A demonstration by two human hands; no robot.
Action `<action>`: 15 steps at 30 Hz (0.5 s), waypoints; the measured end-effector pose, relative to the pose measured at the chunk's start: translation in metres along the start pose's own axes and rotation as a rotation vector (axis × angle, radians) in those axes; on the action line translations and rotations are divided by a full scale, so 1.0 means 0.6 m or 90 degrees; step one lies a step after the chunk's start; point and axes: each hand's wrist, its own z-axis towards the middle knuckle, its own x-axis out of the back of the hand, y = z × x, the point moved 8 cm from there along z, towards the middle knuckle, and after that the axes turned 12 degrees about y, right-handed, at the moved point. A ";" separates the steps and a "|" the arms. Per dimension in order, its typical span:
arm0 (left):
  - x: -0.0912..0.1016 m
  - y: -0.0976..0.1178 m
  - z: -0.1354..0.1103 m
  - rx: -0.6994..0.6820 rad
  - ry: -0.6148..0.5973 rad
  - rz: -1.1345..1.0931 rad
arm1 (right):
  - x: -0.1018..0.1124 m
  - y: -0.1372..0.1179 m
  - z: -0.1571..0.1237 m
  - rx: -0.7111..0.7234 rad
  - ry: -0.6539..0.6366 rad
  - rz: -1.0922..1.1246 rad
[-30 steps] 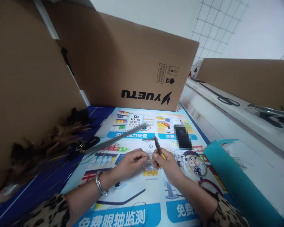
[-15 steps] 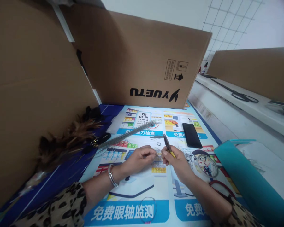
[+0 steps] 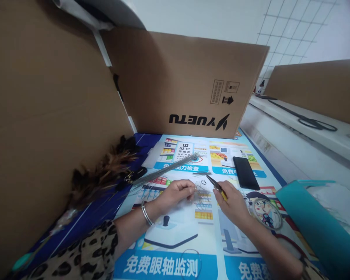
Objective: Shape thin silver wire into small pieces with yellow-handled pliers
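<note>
My right hand [image 3: 235,202] is wrapped round a pair of pliers [image 3: 217,187] with dark jaws and a yellow handle, the tip pointing up and left. My left hand [image 3: 177,194] has thumb and fingertips pinched together, and a thin curved wire [image 3: 198,186] shows at them. Just beyond the hands lies a small dark wire ring [image 3: 203,182]. A bundle of straight grey wires [image 3: 166,170] stretches diagonally behind my left hand, with short wire pieces [image 3: 202,174] near its right end. More fine loops between the hands are too faint to make out.
A black phone [image 3: 246,173] lies beyond my right hand. Brown feathers [image 3: 105,167] are at left. A teal folder [image 3: 315,217] and a round clear dish [image 3: 266,214] are at right. Cardboard panels [image 3: 186,85] stand behind and left. A large thin hoop [image 3: 191,264] lies in front.
My hands have moved apart; the right hand with the pliers has drawn away to the right. The view has shifted slightly, so everything sits further right and lower.
</note>
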 end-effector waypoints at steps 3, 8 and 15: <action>-0.002 -0.004 0.000 0.018 -0.023 -0.026 | -0.013 -0.005 -0.003 0.023 -0.065 -0.012; -0.004 -0.007 -0.002 0.038 -0.047 -0.035 | -0.025 -0.022 -0.010 0.054 -0.152 -0.036; -0.005 -0.013 -0.003 0.068 -0.055 -0.034 | -0.028 -0.026 -0.013 0.106 -0.174 -0.072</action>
